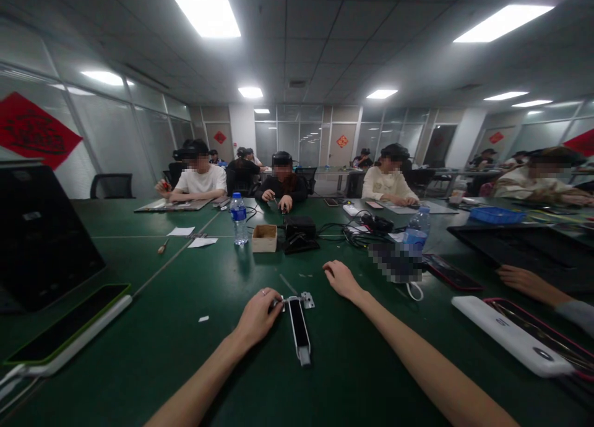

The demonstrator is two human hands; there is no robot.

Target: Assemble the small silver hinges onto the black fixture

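In front of me on the green table (185, 365) lies a slim bar (299, 325) with a black face, white edges and a pale tip pointing toward me. At its far end sits a small silver metal bracket (307, 300) with holes. My left hand (260, 315), a ring on one finger, has its fingers curled together on the left end of this metal piece; the fingertips are partly hidden. My right hand (342, 280) rests on the table beyond and to the right of the bar, fingers loosely stretched and holding nothing.
Ahead stand a water bottle (239, 219), a small open box (264, 239) and a black device (299, 232) with cables. Another bottle (416, 226) is at right. A white power bank (510, 335) and a co-worker's hand (529, 284) are right; a phone (69, 325) lies left.
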